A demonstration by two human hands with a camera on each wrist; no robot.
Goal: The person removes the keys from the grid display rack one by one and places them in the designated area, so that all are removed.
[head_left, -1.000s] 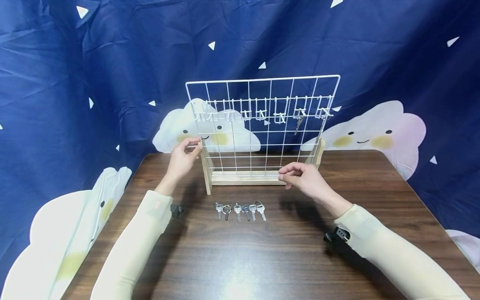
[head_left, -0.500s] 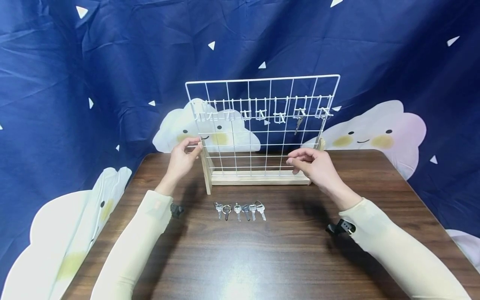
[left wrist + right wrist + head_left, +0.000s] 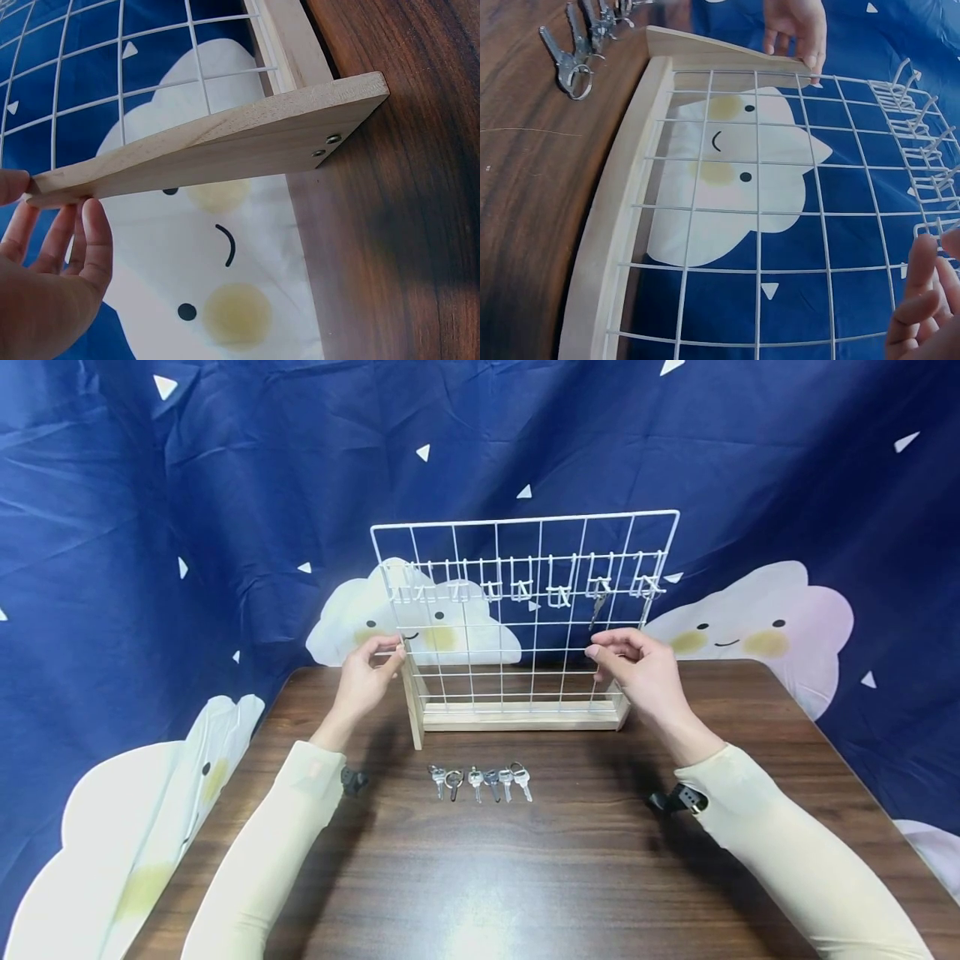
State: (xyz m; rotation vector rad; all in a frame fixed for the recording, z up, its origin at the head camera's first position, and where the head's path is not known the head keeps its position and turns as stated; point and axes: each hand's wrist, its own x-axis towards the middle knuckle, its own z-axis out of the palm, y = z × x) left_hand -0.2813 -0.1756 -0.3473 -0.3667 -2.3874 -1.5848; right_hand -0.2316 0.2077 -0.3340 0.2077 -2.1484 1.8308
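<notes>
A white wire grid rack (image 3: 533,623) stands upright on a wooden base. My left hand (image 3: 365,677) pinches the tip of its left wooden side support (image 3: 217,139) between thumb and fingers. In front of the grid's lower right part is my right hand (image 3: 637,672), its fingers loosely bent and no object visible in them. Just above it, a key (image 3: 598,608) hangs from a white hook, and another key (image 3: 647,608) hangs at the far right. Several keys (image 3: 476,783), some with rings, lie in a row on the table before the rack.
More white hooks (image 3: 558,596) line the grid's upper bar to the left of the hanging keys. The rack stands near the back of the dark wooden table (image 3: 480,868). Behind it hangs a blue curtain (image 3: 262,485) with clouds and white triangles.
My right hand has risen and moved right, from the rack's base to just under the hanging key. The left hand stays on the side support, and the keys on the table have not moved.
</notes>
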